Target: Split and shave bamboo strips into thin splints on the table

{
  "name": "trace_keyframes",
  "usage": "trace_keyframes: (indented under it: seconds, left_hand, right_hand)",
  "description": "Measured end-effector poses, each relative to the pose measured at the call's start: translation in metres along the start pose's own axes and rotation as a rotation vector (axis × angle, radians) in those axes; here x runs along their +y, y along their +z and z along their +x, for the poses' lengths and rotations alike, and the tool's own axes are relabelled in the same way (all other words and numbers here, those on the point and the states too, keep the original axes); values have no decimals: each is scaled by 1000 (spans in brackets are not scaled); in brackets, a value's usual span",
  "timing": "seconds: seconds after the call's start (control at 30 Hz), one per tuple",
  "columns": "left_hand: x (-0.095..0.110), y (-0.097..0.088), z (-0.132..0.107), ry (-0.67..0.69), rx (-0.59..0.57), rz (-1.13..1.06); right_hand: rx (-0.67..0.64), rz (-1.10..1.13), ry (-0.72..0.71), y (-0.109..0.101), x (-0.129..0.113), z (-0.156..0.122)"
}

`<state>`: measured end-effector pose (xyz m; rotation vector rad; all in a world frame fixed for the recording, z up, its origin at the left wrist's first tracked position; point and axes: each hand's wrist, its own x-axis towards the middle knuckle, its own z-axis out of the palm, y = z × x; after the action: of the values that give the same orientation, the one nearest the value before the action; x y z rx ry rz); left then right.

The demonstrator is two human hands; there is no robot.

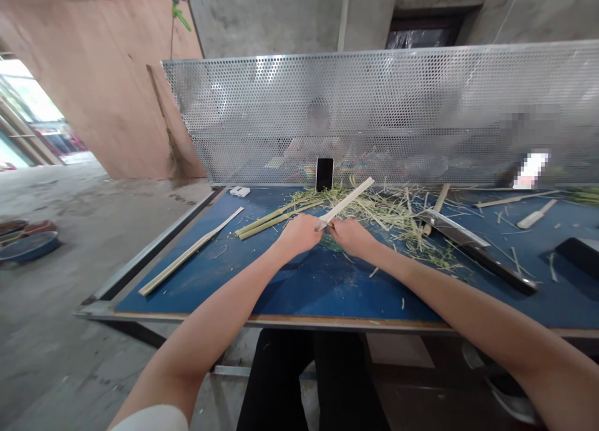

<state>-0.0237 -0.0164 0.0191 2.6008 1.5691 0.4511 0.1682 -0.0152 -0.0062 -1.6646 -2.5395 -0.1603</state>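
A pale, flat bamboo strip [349, 201] slants up and to the right above the table. My left hand [300, 236] is closed around its near end. Close beside it, my right hand [353, 236] is also closed, its fingers almost touching the left thumb. A small dark bit shows at the right fingertips, too little to name. Behind the hands lies a heap of thin green-yellow bamboo shavings [374, 205]. Two greenish bamboo strips [276, 220] rest left of the heap, and a longer bamboo strip [191, 251] lies farther left.
On the right lies a large knife [472, 247] with a dark handle. A phone [324, 174] stands upright against the perforated metal screen [374, 119]. A small white object [240, 191] sits at the back left of the blue table [299, 300]. A broom [172, 150] leans behind.
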Motion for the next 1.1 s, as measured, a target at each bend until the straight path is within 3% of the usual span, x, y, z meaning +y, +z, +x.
trace_keyframes:
  seconds: [0.4, 0.8, 1.1]
  left_hand:
    - [-1, -1, 1, -52, 0, -47]
    - [-9, 10, 9, -6, -24, -100]
    - [-3, 6, 11, -2, -63, -123]
  right_hand:
    - [24, 110, 23, 1, 1, -2]
    - [-47, 92, 46, 0, -2, 2]
    - [-93, -36, 79, -8, -7, -1]
